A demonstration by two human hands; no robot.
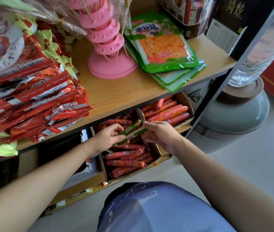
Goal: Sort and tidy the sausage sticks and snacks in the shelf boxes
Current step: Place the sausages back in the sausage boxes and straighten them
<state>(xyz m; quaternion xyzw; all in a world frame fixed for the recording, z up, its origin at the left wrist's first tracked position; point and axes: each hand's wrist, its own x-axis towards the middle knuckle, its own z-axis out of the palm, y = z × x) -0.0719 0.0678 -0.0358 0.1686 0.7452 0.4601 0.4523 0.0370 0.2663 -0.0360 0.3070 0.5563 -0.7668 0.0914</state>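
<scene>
My left hand (pixel 110 137) and my right hand (pixel 159 133) are over a cardboard box (pixel 156 152) on the lower shelf, filled with several small red sausage sticks (pixel 124 163). Between both hands are green-wrapped sausage sticks (pixel 133 131), lying diagonally. My left hand's fingers curl round their lower end. The upper part is pinched by my right hand's fingertips. A second cardboard box (pixel 187 101) to the right holds larger red sausages (pixel 166 114).
The upper wooden shelf (pixel 124 91) carries a pile of red snack packets (pixel 37 97), a pink skewer stand (pixel 107 47) and green snack pouches (pixel 163 47). A grey shelf post (pixel 230 84) and a large water jar (pixel 240 108) stand to the right. My knee (pixel 158 206) is below.
</scene>
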